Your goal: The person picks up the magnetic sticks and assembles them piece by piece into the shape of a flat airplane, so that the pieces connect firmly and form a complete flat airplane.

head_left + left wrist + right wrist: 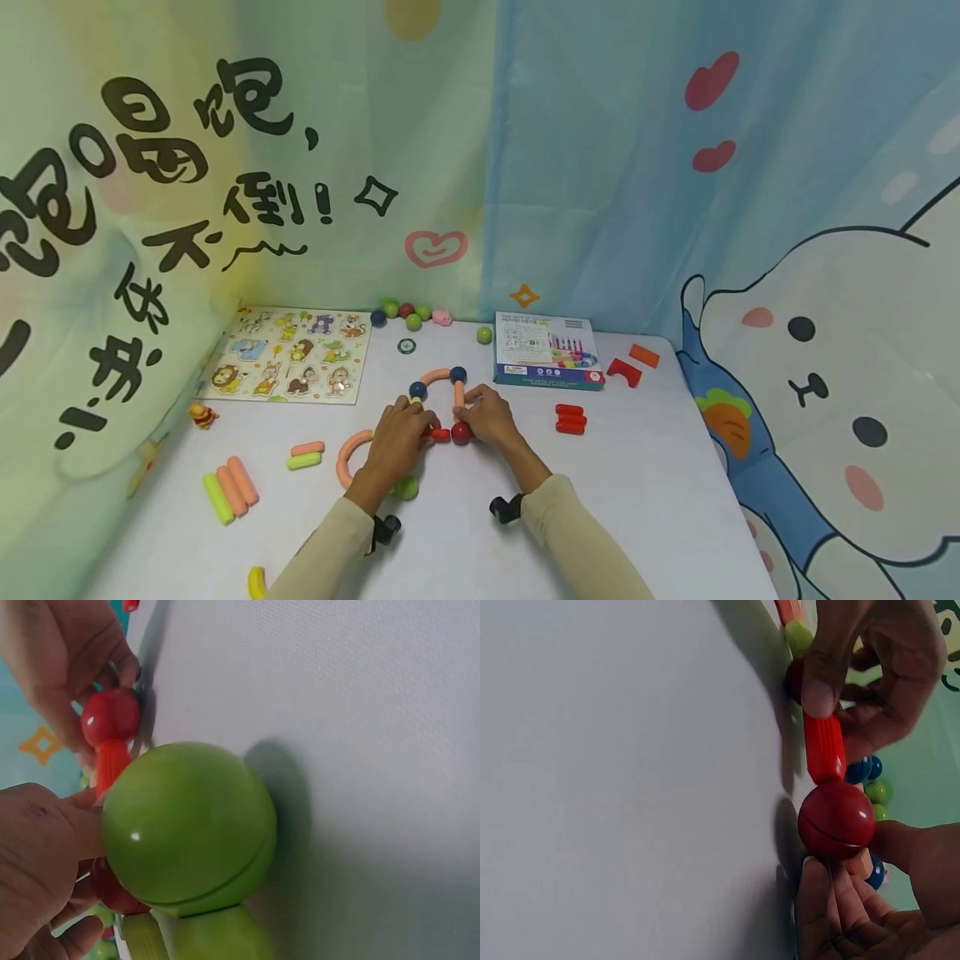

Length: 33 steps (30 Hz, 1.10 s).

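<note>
Red is the colour at the centre of the work: a short red ribbed plastic rod (823, 747) lies flat on the white table (645, 492), one end meeting a glossy red plastic ball (836, 820). The right hand (489, 418), just right of centre in the head view, has its fingers curled around that ball, thumb on one side and fingertips under the other. The left hand (399, 433), just left of centre, pinches the rod's other end between thumb and fingertips, where a second, darker red ball (795, 678) sits half hidden behind the thumb.

Judging by how things lie, a loop of rods and balls is partly built. Above the hands, a curved peach rod (435, 377) links two dark blue balls (417, 389), and a short peach rod (458, 393) drops from the right blue ball toward the red ball. The red rod looks like the bottom span; whether its joints are fully seated I cannot tell.

A peach arc (347, 456) and a large green ball (187, 825) lie by the left wrist, unused. More loose sticks (231, 487) sit at lower left, a pair of red rods (570, 418) right of centre, a toy box (547, 350) and an animal puzzle board (292, 354) farther back.
</note>
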{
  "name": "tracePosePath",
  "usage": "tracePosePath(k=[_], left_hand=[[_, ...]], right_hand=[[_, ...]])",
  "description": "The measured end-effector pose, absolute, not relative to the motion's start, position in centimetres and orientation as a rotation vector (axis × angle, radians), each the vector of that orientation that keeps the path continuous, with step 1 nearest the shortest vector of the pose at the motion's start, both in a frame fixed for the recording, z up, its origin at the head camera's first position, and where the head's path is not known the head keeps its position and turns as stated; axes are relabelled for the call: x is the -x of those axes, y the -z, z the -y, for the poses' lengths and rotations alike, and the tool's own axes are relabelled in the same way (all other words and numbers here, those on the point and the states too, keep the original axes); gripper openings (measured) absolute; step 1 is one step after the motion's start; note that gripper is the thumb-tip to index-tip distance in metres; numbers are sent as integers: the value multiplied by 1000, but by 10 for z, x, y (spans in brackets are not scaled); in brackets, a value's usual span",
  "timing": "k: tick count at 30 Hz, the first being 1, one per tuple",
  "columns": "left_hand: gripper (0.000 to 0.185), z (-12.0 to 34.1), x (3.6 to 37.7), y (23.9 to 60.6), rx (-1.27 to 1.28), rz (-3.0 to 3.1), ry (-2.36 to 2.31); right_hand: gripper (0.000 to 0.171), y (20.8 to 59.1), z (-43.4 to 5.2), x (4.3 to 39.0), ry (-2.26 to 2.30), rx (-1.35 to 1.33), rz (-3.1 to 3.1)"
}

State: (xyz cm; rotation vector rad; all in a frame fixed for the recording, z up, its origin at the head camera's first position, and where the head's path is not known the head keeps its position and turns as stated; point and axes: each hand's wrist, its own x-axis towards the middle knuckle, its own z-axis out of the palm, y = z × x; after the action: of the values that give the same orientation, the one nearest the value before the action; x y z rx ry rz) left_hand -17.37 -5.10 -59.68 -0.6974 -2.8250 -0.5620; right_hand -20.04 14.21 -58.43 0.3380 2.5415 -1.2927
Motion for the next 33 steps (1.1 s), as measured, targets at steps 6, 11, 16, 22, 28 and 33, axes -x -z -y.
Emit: tracePosePath(k=[6,11,16,22,28,33], left_hand=[[19,51,174,596,661,2855,603],[28,57,165,591,588,2850,678],[33,81,137,579,548,2855,787],[43,109,109,582,634,2982,728],[32,109,110,597,588,2964,655],[30,102,125,603,590,2934,634]], right_hand=[[31,586,-136,201,1245,-346,-2587],[34,585,-135,196,1254,-328,-2604],[34,582,-134,190,1189,-311,-2607],[28,580,-132,195,1208,-356,-2547],[23,585,-131,205,1286,-419,-2505],[22,591,-131,219,1268,-474,-2512]])
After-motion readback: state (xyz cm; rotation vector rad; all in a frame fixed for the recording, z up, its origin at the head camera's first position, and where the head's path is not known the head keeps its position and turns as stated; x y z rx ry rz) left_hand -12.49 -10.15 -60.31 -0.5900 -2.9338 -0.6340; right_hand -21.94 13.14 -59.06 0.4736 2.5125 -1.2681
